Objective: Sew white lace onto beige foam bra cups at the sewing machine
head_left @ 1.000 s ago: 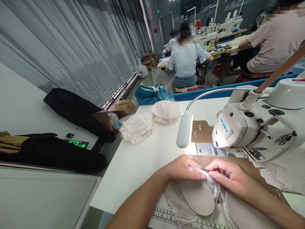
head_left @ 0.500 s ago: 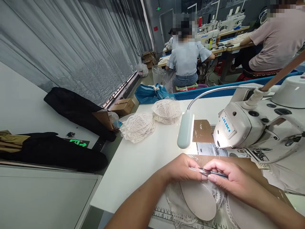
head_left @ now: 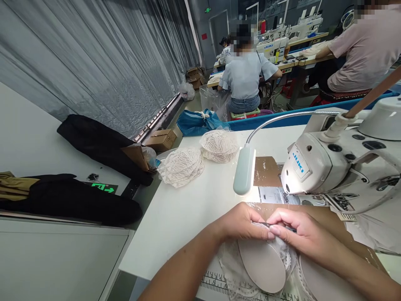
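Observation:
My left hand (head_left: 242, 223) is closed, pinching the white lace edge of a bra (head_left: 262, 265) between thumb and fingers. Its beige moulded cup hangs below my hands, with lace around it. My right hand (head_left: 291, 230) is closed on slim dark thread snips (head_left: 265, 224), mostly covered by my fingers. Their tip lies at the lace by my left thumb, and the two hands touch. A second beige cup (head_left: 326, 278) lies under my right forearm.
A JUKI sewing machine (head_left: 308, 167) stands at right, beside a pale green lamp (head_left: 244, 169) on a bendable neck. Two lace piles (head_left: 181, 167) lie on the white table (head_left: 169, 221). A printed ruler (head_left: 214, 283) runs along its front edge. Co-workers (head_left: 244, 79) sit beyond.
The snips have slid further in between my fingers, so less of them shows. My hands have drawn slightly closer together, and the cup has shifted a little downward.

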`<state>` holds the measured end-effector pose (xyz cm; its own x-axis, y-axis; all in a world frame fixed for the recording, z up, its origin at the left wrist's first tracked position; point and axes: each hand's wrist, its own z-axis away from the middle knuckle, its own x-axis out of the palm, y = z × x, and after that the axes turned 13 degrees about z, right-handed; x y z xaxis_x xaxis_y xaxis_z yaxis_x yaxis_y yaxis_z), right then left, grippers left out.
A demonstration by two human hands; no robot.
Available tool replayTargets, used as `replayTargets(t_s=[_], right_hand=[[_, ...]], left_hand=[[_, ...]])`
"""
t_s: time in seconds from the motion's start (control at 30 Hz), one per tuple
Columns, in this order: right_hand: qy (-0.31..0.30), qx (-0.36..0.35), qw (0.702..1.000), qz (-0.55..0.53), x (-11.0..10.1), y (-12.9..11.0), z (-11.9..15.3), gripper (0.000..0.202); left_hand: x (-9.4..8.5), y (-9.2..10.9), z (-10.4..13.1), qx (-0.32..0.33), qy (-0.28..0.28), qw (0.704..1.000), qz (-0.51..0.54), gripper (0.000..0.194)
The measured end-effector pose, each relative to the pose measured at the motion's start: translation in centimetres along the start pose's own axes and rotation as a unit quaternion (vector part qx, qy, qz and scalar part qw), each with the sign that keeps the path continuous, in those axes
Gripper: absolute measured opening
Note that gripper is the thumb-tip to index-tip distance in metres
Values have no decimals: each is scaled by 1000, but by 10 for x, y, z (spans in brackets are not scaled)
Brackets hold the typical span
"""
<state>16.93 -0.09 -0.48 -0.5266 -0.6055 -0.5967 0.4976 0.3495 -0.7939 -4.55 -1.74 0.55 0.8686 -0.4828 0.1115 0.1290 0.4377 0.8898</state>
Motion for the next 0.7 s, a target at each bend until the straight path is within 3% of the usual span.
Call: replayTargets(t_s=[0.13, 0.23, 0.33, 0.43, 0.53, 0.7], right_hand=[[38, 32, 996, -75, 6, 0, -2, 29], [-19, 47, 992, -117, 8, 0, -3, 40], [-56, 60, 993, -82, 8, 4, -4, 25], [-35, 82, 993, -73, 7, 11, -3, 30], [-57, 84, 989, -105, 7, 13, -2, 31], [-60, 74, 989, -109, 9, 13, 1, 33]], left_hand=[[2, -2, -2, 29, -6, 999, 18, 29], [-3, -1, 1, 61, -53, 997, 13, 27], [-18, 0, 9, 52, -93, 994, -30, 36], [-32, 2, 18, 35, -44, 994, -90, 25], [-37, 6, 22, 69, 10, 994, -86, 16], [-21, 4, 13, 89, 25, 995, -23, 43]])
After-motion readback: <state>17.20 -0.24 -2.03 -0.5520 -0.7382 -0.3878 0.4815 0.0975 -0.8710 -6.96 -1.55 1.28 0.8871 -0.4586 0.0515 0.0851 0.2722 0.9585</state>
